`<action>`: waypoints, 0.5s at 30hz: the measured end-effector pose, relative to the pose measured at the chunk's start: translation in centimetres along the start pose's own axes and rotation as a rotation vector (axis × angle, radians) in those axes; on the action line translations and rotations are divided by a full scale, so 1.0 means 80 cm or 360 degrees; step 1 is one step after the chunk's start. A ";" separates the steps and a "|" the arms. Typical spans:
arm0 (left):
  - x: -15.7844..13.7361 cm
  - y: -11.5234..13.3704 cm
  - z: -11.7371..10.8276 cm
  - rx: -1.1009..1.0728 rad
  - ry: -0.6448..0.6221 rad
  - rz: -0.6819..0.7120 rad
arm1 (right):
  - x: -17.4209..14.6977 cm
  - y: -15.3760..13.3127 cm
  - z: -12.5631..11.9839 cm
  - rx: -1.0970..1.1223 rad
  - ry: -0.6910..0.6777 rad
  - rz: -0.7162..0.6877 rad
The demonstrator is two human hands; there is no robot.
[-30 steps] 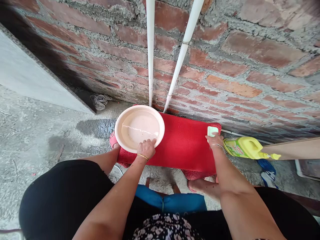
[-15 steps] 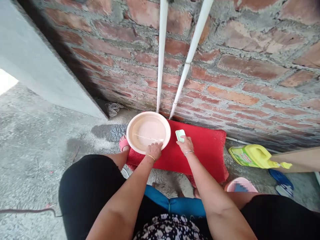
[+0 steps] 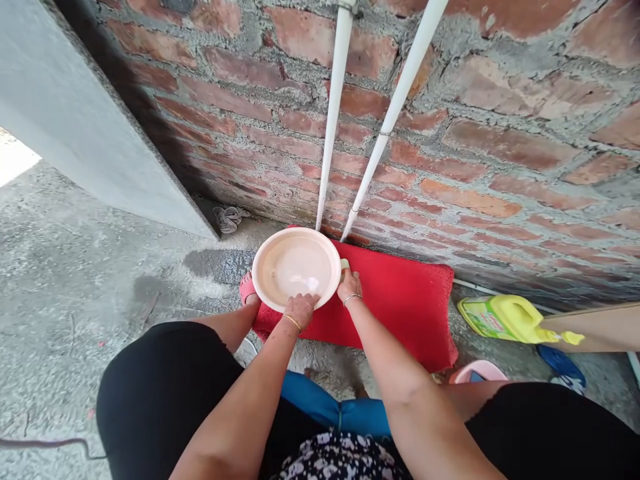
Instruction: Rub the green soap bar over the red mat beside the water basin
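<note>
A round pale pink basin (image 3: 260, 283) of water stands on the left end of a red mat (image 3: 400, 300). My left hand (image 3: 301, 308) reaches over the basin's near rim, palm down, fingers stretched toward the water; whether the fingertips are wet is too small to tell. Just right of the basin, my right hand (image 3: 349, 287) is closed around a pale green rectangular block (image 3: 345, 265). Only the block's upper end shows beside the basin's rim; the rest is hidden by the fingers.
A brick wall (image 3: 280, 113) with two white pipes (image 3: 333, 107) rises behind the mat. To the right lie a yellow jug (image 3: 510, 317), a pink tub (image 3: 480, 369) and a blue slipper (image 3: 560, 360). A grey slab (image 3: 115, 127) leans at left, near a bundled rag (image 3: 229, 219).
My right hand has moved left with the pale green block, from over the mat to the basin's right side. My left hand has shifted slightly left and down along the near rim.
</note>
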State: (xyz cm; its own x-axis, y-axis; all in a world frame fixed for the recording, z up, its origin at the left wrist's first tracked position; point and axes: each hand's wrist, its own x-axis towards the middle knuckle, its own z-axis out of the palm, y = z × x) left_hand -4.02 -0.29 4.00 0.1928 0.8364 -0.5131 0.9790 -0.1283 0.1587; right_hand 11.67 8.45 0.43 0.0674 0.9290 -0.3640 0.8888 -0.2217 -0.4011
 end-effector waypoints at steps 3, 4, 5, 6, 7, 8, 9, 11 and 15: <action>0.003 0.001 0.002 -0.0006 -0.0026 -0.0045 | 0.005 0.021 -0.005 -0.0085 -0.0043 -0.0119; 0.005 0.001 0.002 -0.0017 -0.0040 -0.0053 | 0.007 0.036 -0.012 -0.0100 -0.0043 -0.0107; 0.006 0.002 0.002 -0.0031 -0.0054 -0.0059 | 0.009 0.054 -0.021 -0.0110 -0.0027 -0.0060; 0.007 0.003 0.001 -0.0048 -0.0066 -0.0065 | 0.010 0.075 -0.031 -0.0117 0.0005 0.0013; 0.008 0.004 -0.001 -0.0065 -0.0076 -0.0071 | 0.010 0.099 -0.043 -0.0123 0.0047 0.0095; 0.008 0.005 -0.002 -0.0078 -0.0081 -0.0083 | 0.008 0.125 -0.054 -0.0130 0.0094 0.0187; 0.007 0.006 -0.004 -0.0085 -0.0083 -0.0099 | 0.004 0.154 -0.067 -0.0137 0.0144 0.0286; 0.005 0.009 -0.008 -0.0087 -0.0087 -0.0133 | -0.010 0.214 -0.091 -0.0141 0.0251 0.0496; 0.003 0.016 -0.010 -0.0072 -0.0099 -0.0189 | -0.052 0.320 -0.132 -0.0121 0.0499 0.0798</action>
State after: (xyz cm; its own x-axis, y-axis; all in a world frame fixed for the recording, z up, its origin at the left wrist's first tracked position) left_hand -2.81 0.18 4.74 0.0810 0.8094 -0.5817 0.9914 -0.0053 0.1308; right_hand 38.89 2.04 0.55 0.6078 0.7621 -0.2231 0.7429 -0.6450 -0.1791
